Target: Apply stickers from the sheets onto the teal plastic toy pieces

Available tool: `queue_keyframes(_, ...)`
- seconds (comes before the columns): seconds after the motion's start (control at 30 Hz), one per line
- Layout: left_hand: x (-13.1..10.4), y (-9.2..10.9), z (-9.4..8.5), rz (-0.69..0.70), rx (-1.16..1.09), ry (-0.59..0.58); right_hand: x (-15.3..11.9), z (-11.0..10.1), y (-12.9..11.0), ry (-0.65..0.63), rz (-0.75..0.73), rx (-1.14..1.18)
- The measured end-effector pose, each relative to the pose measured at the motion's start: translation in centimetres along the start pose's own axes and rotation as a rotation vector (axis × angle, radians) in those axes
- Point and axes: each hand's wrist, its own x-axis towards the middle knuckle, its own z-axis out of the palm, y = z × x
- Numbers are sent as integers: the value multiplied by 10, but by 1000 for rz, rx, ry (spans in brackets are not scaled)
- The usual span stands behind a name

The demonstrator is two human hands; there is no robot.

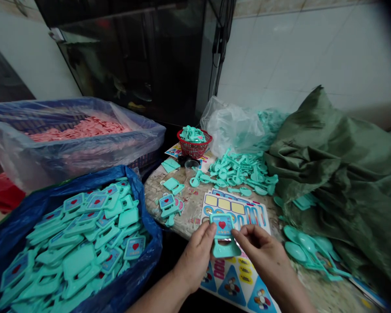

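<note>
A teal plastic toy monitor (226, 248) with a handle-like cutout and a blue heart sticker (222, 225) on its face is between my hands. My left hand (199, 252) grips its left edge, thumb in front. At its right edge, my right hand (257, 243) has closed fingers, the thumb against the sticker's side; some fingertips are hidden behind the toy. Beneath both hands lie printed sticker sheets (211, 278) with triangles, yellow shapes and blue frames. Left of the sheets, a similar stickered toy monitor (167, 201) rests on the table.
A blue bag (153, 248) at left holds many toy monitors. Behind it, a plastic-lined crate (117, 145) contains pink pieces. On the worn table (190, 195) stand a red basket (193, 148) and a pile of teal toy pieces (237, 171). Green cloth (342, 174) covers the right side.
</note>
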Motion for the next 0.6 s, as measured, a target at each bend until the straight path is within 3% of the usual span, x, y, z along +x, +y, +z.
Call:
queue_keyframes(0.33,-9,17,4,158,376,79,-18,-5,-2,43,-310,-484)
queue_keyframes(0.4,-7,22,2,136,345,133,-20,-8,-1,71,-353,-490)
queue_keyframes(0.5,-4,29,-3,144,339,213,-19,-7,1,97,-302,-373)
queue_keyframes(0.6,-6,31,-3,189,485,23,-18,2,0,46,-206,-159)
